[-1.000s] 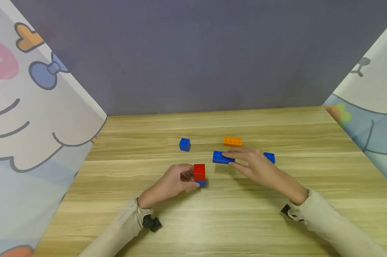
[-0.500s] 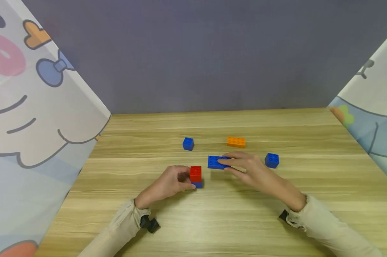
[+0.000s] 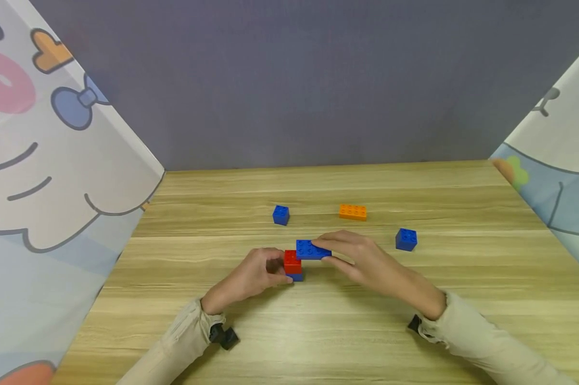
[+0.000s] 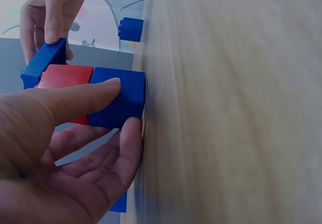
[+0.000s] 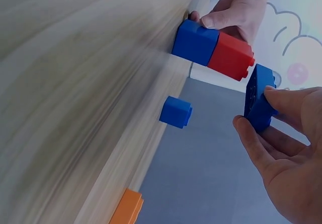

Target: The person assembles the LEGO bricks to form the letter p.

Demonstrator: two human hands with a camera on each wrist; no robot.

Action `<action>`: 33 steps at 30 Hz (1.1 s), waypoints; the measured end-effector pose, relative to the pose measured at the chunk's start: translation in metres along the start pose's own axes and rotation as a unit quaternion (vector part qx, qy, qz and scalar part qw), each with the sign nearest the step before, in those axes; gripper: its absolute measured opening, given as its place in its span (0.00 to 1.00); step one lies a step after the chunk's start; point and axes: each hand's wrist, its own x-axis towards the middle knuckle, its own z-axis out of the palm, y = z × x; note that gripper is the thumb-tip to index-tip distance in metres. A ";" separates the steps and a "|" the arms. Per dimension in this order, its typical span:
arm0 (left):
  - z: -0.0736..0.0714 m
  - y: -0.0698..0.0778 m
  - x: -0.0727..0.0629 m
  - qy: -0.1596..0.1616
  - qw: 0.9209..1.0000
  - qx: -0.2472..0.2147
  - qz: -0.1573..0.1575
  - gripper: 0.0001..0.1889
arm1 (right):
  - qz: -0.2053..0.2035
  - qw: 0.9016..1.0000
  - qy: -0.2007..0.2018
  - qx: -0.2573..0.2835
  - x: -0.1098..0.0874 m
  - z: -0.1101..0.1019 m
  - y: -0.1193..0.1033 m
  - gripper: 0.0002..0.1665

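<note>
The right hand pinches a long blue brick between thumb and fingers, holding it in the air just above and at about 2 o'clock of a small stack; the right wrist view shows a narrow gap between the brick and the stack's studs. The left hand grips that stack, a red brick sitting on a blue base brick, with the thumb on one side of the base and the fingers curled on the other. The stack stands on the table near its middle.

The table is pale wood-grain laminate, backed at 12 o'clock by a plain grey wall, with cartoon-printed panels closing it in at 9 and 3 o'clock.

Loose on the table lie a small blue cube at 11 o'clock of the stack, an orange brick at 1 o'clock, and a second blue cube at 3 o'clock beyond the right hand, all well apart from each other.

The right hand's fingers cover the far end of the long brick. From the head view only a sliver of the base brick shows under the red one. Both sleeves run out of the bottom edge.
</note>
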 end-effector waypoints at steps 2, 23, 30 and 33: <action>0.000 0.000 0.000 -0.001 1.000 0.002 0.000 0.12 | -0.010 1.000 0.000 -0.002 0.002 0.001 -0.001 0.21; 0.001 -0.002 0.000 0.008 0.999 0.025 0.033 0.10 | -0.038 0.999 -0.008 -0.003 0.010 0.014 -0.009 0.23; 0.001 -0.001 0.001 0.008 0.999 0.038 0.024 0.08 | -0.027 0.999 -0.023 -0.019 0.012 0.013 -0.012 0.24; 0.001 -0.001 0.001 0.005 0.999 0.037 0.013 0.08 | -0.028 0.999 -0.024 -0.023 0.013 0.013 -0.012 0.23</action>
